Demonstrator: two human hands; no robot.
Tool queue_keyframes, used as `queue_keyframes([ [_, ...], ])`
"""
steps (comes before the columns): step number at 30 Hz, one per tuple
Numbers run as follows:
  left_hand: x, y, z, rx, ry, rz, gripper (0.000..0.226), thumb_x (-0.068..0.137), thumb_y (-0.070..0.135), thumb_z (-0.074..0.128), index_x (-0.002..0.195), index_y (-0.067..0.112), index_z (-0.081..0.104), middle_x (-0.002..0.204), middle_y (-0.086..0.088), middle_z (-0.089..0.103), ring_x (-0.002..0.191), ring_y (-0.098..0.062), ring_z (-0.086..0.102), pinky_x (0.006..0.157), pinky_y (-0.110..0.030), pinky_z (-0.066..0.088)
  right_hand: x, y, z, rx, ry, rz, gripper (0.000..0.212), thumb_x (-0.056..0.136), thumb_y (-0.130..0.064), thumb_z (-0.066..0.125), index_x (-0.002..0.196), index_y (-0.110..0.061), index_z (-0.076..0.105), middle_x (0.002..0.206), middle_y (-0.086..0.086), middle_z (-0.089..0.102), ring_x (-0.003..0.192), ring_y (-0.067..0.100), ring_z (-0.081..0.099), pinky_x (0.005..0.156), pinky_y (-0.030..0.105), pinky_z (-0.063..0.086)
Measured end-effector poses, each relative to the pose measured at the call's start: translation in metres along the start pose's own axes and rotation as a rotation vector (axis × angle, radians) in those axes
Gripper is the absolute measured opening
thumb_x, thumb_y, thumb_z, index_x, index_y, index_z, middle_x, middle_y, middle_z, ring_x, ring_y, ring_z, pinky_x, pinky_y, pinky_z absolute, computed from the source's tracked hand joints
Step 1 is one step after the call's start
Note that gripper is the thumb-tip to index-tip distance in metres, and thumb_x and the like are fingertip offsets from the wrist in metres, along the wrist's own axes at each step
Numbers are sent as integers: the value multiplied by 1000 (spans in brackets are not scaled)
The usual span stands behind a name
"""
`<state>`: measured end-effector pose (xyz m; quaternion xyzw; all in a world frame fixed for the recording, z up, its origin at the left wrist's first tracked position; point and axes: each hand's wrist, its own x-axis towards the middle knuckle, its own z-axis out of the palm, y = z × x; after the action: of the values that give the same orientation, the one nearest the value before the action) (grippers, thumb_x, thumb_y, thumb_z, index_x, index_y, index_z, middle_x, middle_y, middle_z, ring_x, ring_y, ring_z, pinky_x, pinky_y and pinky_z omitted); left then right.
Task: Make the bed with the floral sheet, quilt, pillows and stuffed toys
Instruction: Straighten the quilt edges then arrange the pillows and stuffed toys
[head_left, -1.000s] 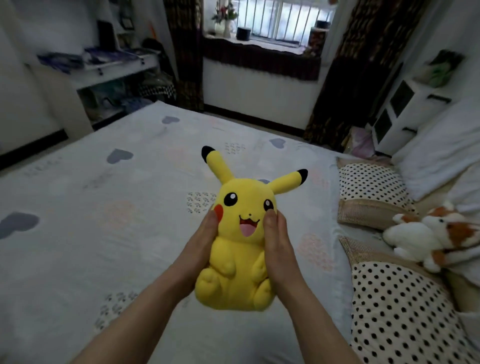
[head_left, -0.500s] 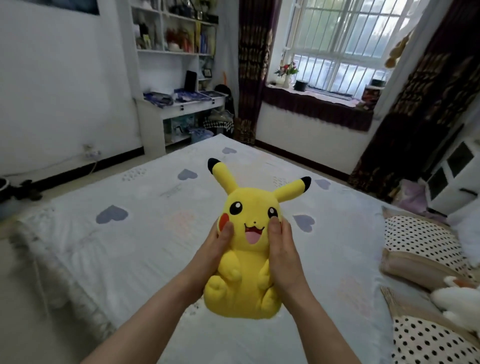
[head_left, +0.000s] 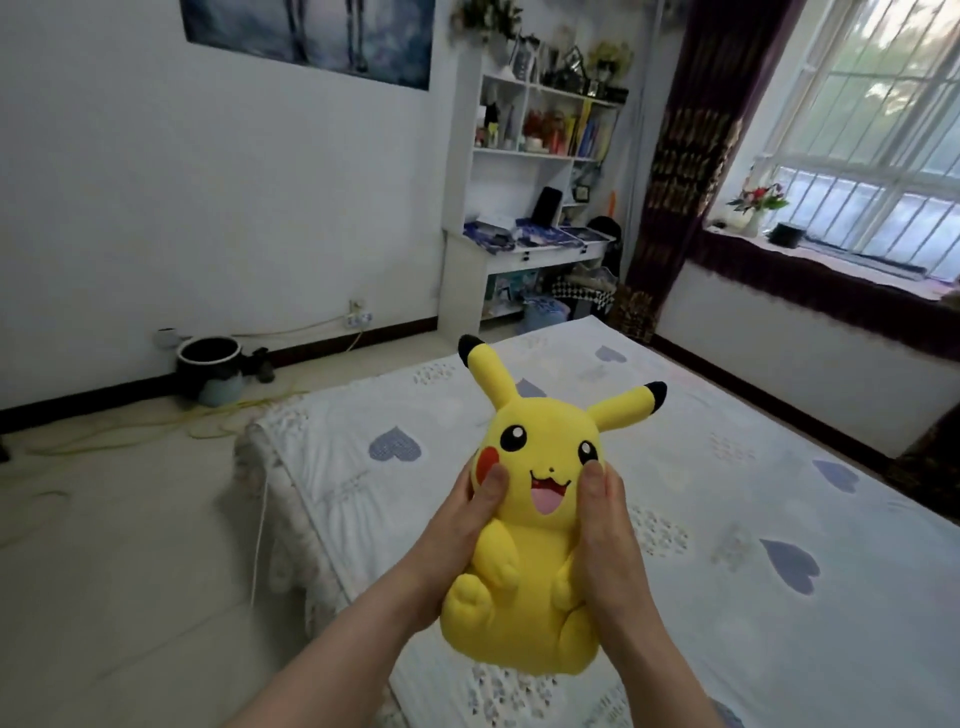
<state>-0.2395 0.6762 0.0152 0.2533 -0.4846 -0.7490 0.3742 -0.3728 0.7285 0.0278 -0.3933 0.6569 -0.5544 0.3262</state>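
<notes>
Risk: I'm holding the yellow stuffed toy (head_left: 530, 545) in the air over the bed (head_left: 727, 493), close to its left edge & not far from the corner. If I set it down here it'd prob tip, since it has a big head and a soft round base, & could roll off to the floor. Pillows aren't in view, so it needs carrying elsewhere. L hand (head_left: 457, 540) & R hand (head_left: 608, 540) wrap its sides, thumbs pressing the cheeks. Toy: upright, facing me, plush, black-tipped ears, red cheek, open pink mouth.
</notes>
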Motion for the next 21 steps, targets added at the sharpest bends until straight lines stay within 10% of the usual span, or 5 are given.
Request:
queue_keyframes([
  [21, 100, 69, -141, -54, 182, 5, 59, 82, 58, 53, 136, 41, 42, 124, 3, 67, 109, -24, 67, 92, -46, 55, 145, -37, 147, -48, -169, 49, 63, 80, -77, 24, 132, -45, 37, 112, -17, 59, 102, 14, 61, 92, 47, 53],
])
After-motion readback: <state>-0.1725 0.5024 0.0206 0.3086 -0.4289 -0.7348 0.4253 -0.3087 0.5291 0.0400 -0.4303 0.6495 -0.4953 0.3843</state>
